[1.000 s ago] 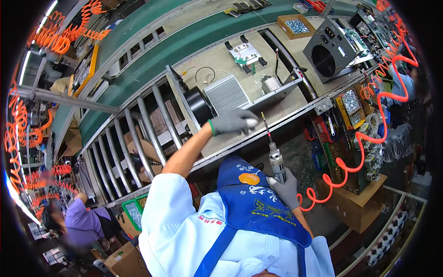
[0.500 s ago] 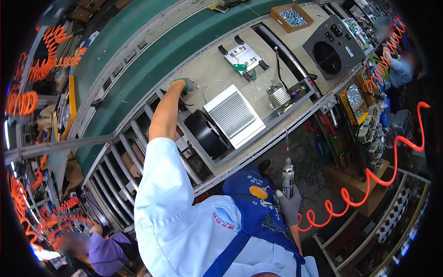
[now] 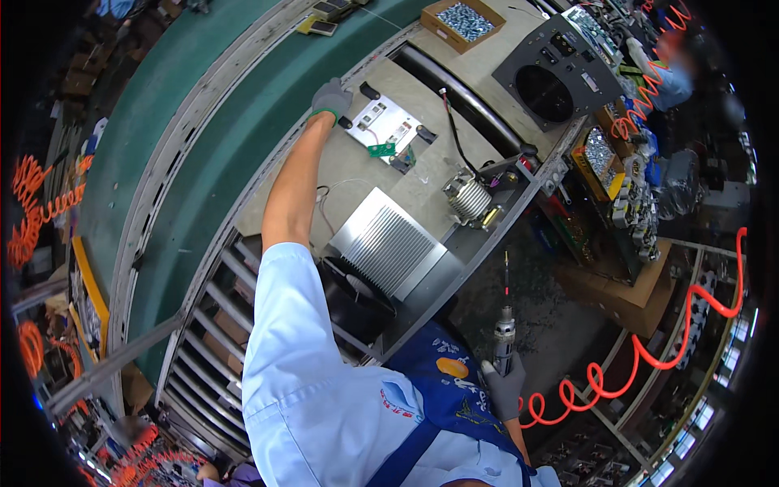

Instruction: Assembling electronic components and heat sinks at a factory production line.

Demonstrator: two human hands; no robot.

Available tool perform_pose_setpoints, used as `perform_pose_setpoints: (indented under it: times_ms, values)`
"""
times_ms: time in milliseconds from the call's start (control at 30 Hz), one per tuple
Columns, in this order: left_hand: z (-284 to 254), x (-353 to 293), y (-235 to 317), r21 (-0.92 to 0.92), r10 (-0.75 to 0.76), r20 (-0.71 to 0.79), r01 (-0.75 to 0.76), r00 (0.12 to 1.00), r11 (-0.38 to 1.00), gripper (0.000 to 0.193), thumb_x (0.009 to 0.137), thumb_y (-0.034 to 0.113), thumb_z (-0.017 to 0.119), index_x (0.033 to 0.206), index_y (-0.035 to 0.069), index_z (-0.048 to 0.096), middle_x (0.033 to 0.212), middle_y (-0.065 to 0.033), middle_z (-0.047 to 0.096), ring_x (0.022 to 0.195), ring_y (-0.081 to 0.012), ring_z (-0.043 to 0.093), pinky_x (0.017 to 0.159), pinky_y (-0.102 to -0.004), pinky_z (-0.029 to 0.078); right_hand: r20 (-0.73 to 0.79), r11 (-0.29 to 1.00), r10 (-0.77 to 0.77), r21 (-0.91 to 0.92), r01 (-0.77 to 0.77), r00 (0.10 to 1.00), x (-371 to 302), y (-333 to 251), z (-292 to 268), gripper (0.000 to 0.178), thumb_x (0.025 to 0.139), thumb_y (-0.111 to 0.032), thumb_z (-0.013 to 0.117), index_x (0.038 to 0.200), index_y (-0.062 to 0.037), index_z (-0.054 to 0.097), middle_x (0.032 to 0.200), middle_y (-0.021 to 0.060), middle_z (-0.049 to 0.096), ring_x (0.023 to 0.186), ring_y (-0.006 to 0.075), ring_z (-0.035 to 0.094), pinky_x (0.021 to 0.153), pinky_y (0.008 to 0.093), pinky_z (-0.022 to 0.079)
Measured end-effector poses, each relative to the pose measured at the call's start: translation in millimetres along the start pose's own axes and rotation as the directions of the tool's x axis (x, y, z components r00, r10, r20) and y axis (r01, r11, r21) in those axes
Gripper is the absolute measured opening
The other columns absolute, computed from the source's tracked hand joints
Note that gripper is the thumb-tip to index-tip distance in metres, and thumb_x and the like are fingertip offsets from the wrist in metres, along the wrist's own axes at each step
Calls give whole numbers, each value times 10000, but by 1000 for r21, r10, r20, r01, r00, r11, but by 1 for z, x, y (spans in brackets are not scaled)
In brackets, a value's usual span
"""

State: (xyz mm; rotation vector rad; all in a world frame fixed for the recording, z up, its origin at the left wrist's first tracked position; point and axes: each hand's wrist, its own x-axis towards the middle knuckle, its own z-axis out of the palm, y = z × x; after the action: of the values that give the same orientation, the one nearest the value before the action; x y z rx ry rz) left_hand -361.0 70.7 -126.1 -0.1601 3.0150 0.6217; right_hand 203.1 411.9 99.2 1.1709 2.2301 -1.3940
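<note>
My left hand, in a grey glove with a green cuff, is stretched out to the far side of the workbench. It looks open, fingers extended, beside the near-left black corner piece of a silver metal plate. A small green circuit board lies at that plate's near edge. My right hand, also gloved, is closed around a pneumatic screwdriver, its long bit pointing up and away. Between my arms lie a large finned aluminium heat sink, a black round fan and a smaller ribbed metal part with a black cable.
A grey metal frame runs along the bench's near edge. A dark panel with a round opening and a cardboard box of screws stand farther right. A coiled red air hose hangs at the right. Rollers lie left.
My left hand has moved away from the wires near the fan, farther out to the metal plate. My right hand still holds the screwdriver low at the right. The whole view has shifted and turned.
</note>
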Motion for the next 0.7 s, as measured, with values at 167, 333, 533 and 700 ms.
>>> perform_pose_setpoints:
  times_ms: [167, 333, 533, 700]
  values:
    - [46, 46, 20, -253, -162, 390, 275, 906, 928, 580, 828, 490, 588, 1149, 10, 637, 1112, -251, 642, 1036, -355, 619, 898, -405, 458, -31, 992, 114, 52, -113, 993, -6, 3, 8, 294, 710, -93, 762, 928, -23, 578, 717, 1, 563, 635, 72, 506, 589, 257, 434]
    - [78, 35, 25, -526, -244, 310, 380, 919, 761, 549, 887, 519, 553, 987, -2, 692, 1022, -229, 671, 985, -338, 625, 859, -380, 452, -127, 996, -33, -90, 21, 991, -10, 4, 1, 291, 687, -142, 786, 852, -35, 571, 669, 27, 569, 603, 97, 526, 565, 285, 442]
    - [37, -1, 39, -480, -50, 38, 62, 998, 875, 557, 902, 510, 541, 988, -28, 653, 974, -262, 660, 933, -368, 637, 831, -409, 465, -76, 999, 19, -33, -22, 997, -8, 18, -9, 280, 707, -139, 773, 871, -38, 569, 698, 15, 571, 628, 83, 524, 575, 275, 438]
    - [-42, -25, 44, -622, -161, -23, 112, 987, 775, 617, 898, 543, 528, 1062, -44, 623, 1030, -268, 650, 978, -376, 630, 849, -403, 466, -18, 998, -53, -18, 53, 998, -7, 36, -18, 292, 713, -146, 773, 908, -32, 588, 709, 22, 605, 645, 85, 556, 604, 272, 466]
